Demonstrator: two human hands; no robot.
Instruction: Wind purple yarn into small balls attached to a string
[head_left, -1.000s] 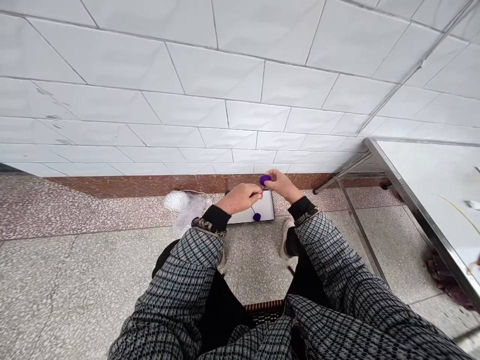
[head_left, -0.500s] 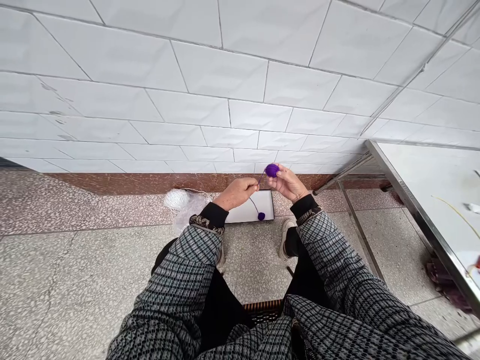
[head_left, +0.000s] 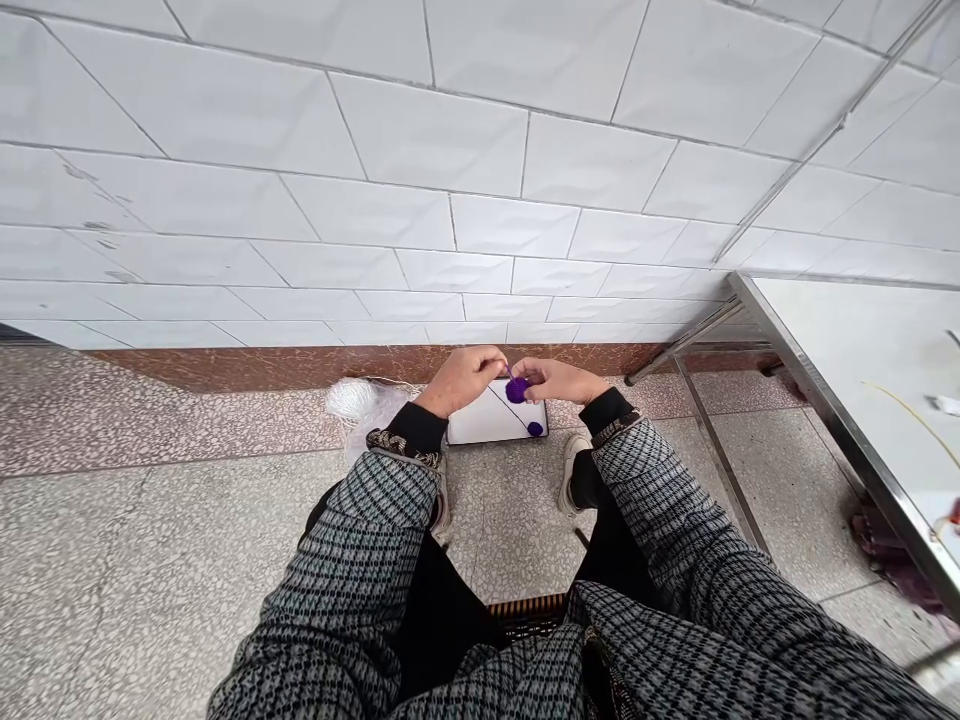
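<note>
I sit facing a white tiled wall with both arms stretched forward over my knees. My right hand (head_left: 559, 380) is closed round a small purple yarn ball (head_left: 516, 390). My left hand (head_left: 463, 378) pinches the purple strand just left of that ball. The strand runs down to a second, smaller purple ball (head_left: 535, 429) lying on a white tray (head_left: 480, 425) on the floor below my hands.
A crumpled clear plastic bag with white yarn (head_left: 360, 405) lies left of the tray by the wall. A steel table (head_left: 825, 400) with thin legs stands at the right. My shoes (head_left: 571, 470) rest on the speckled floor. A ribbed stool edge (head_left: 525, 612) shows between my legs.
Both hands rose with the ball half a second ago, then dropped lower and closer together. The ball on the tray has shifted slightly right.
</note>
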